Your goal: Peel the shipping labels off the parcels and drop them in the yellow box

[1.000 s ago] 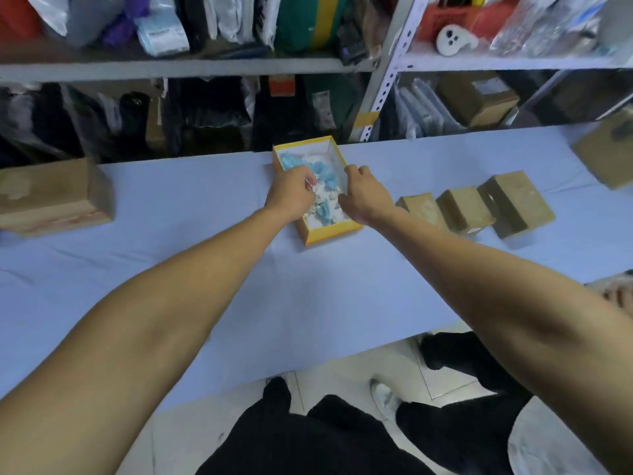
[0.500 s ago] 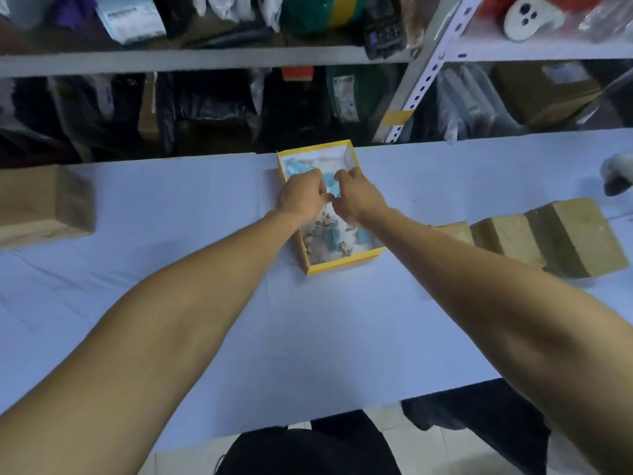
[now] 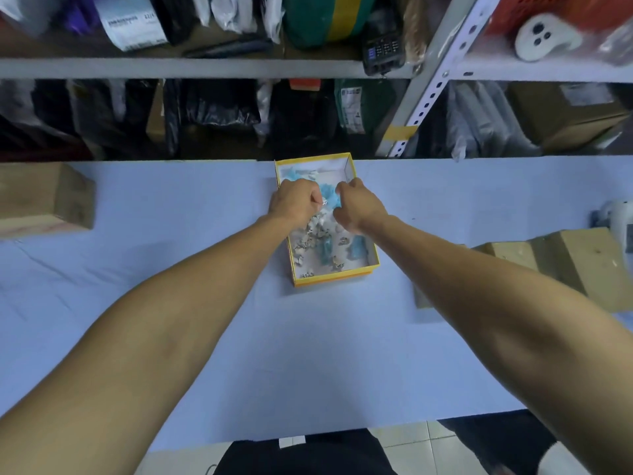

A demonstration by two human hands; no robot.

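Observation:
A yellow box (image 3: 331,279) with a white inside stands at the middle of the blue table and holds several crumpled white and blue label scraps (image 3: 323,240). Both my hands hover over its far half. My left hand (image 3: 297,203) is curled, with a small pale scrap pinched at its fingertips. My right hand (image 3: 356,207) is a little to the right of it, fingers bent and apart, with nothing seen in it. Brown cardboard parcels (image 3: 561,265) lie at the right, partly behind my right forearm.
A bigger cardboard parcel (image 3: 41,200) sits at the left edge. A white device (image 3: 620,221) shows at the far right. Shelves (image 3: 205,68) packed with bags and boxes rise right behind the table. The blue table cloth (image 3: 308,354) spreads toward me.
My hands, which were touching over the box, have drawn slightly apart. The view has tilted down and shifted, so the parcels on the right slid toward the frame edge.

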